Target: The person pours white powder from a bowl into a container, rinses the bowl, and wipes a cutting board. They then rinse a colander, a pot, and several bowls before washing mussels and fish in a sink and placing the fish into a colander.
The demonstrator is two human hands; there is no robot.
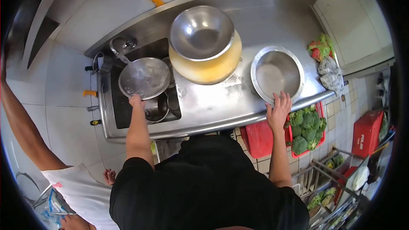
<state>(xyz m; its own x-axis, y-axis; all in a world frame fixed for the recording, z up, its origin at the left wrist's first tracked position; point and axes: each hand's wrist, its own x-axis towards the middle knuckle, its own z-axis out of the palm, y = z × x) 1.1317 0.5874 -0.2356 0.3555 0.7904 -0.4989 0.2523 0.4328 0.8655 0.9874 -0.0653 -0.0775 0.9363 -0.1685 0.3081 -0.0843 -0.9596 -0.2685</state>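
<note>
My left hand grips the near rim of a metal bowl, which is in the sink under the faucet with water running into it. Fingers spread, my right hand touches the near rim of an empty steel pot on the metal counter. Between the two stands a large yellowish round vessel with a shiny steel bowl on top. More metal pots sit in the sink below my left hand.
A co-worker in white stands at the left, one arm stretched upward. A red crate of broccoli and a red lid lie below the counter's front edge. Vegetables and plastic bags rest at its right end. Racks stand at lower right.
</note>
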